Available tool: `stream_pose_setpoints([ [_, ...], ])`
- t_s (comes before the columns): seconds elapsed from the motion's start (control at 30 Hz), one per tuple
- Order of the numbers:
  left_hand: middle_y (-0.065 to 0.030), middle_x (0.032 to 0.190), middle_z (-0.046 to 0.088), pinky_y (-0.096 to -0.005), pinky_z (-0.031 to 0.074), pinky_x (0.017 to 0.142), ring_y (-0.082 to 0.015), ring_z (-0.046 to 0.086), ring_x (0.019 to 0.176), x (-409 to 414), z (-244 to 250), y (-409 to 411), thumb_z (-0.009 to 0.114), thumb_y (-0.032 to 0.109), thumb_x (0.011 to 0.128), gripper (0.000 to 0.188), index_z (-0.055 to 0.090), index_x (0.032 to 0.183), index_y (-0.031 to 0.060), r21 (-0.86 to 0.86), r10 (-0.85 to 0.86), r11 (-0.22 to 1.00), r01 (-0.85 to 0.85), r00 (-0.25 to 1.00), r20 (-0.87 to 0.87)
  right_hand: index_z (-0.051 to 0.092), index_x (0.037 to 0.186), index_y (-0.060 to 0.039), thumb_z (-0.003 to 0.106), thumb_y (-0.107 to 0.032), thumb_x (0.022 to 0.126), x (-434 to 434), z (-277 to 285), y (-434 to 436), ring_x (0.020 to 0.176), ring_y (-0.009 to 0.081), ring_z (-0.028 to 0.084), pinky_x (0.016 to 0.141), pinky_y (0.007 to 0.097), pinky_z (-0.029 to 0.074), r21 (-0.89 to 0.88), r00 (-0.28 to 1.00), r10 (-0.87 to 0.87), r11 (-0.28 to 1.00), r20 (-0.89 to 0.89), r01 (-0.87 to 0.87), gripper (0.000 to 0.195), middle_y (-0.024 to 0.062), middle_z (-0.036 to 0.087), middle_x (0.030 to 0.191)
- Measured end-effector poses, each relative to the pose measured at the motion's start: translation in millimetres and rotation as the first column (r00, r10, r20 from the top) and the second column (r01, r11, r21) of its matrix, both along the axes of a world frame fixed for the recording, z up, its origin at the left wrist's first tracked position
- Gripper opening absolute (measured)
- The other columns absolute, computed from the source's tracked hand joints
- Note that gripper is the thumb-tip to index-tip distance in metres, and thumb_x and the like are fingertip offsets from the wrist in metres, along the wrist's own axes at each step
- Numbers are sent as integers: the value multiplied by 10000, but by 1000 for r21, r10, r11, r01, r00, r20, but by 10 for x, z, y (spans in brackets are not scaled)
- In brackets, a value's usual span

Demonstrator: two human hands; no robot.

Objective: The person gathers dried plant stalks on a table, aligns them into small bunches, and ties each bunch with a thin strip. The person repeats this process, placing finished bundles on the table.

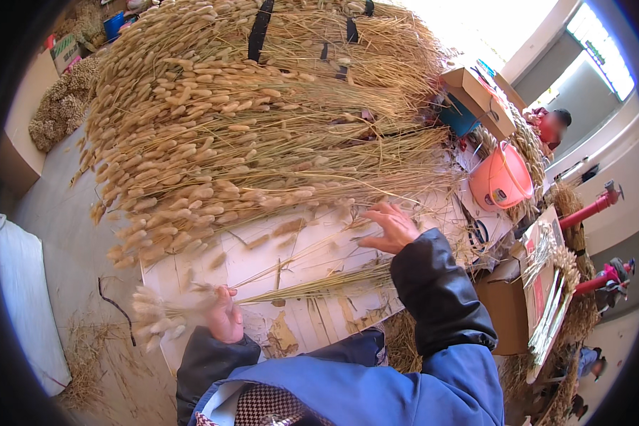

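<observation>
My left hand (227, 316) is shut around a small bunch of dried bunny-tail grass (160, 315). Its pale fluffy heads point left, and its thin stems (319, 285) stretch right across the white tabletop (306, 314). My right hand (393, 229) is above the table at the near edge of a large heap of dried grass (234, 133). The thumb and fingers there are spread, with loose stems close to the fingertips and no clear hold on any of them. A few loose heads (289, 227) lie between the heap and the bunch.
Scissors (475, 226) with dark handles lie at the table's right side, beside a pink bucket (500, 178). Behind it stands a cardboard box (476, 101). Cut bunches rest on a board (546, 287) at right. A person (551, 125) is farther back.
</observation>
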State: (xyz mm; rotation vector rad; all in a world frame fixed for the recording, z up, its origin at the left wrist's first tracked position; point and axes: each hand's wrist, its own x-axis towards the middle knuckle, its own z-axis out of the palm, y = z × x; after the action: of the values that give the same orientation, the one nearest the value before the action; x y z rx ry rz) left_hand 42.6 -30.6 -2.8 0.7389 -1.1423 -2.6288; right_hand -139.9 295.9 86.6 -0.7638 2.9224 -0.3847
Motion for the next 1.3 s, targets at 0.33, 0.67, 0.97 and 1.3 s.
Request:
stream_pose_setpoints([
  [0.33,-34,841,536,-201,320,367,-77,426,525,24,24,2,580,261,881,197,520,961,91,82,35,996,-30,997,-69,625,797,-77,577,-222,796,-231,-386,-156,756,330,599,648,427,464,-70,930,-270,963,-251,261,153,136,626,786],
  [0.67,-46,855,530,-202,337,368,-91,458,598,41,-2,-24,581,240,879,192,508,967,86,2,-30,1000,30,997,-71,659,793,-96,532,-265,799,-50,-239,-77,805,340,608,699,441,478,45,970,-242,970,16,241,211,145,646,825],
  [0.97,-35,851,522,-194,358,347,-111,534,783,13,-26,-4,599,172,863,155,505,956,90,43,-8,999,12,996,-85,661,973,-104,567,-224,810,-43,-396,-139,877,338,604,763,391,479,-153,989,-1,988,146,24,223,145,652,904],
  [1.3,-43,844,538,-197,344,320,-116,554,728,20,48,49,626,160,846,146,531,920,76,36,-8,999,12,995,-96,644,963,-60,583,-232,821,2,-287,-283,804,260,630,718,349,481,-282,895,-48,941,443,190,232,129,654,813],
])
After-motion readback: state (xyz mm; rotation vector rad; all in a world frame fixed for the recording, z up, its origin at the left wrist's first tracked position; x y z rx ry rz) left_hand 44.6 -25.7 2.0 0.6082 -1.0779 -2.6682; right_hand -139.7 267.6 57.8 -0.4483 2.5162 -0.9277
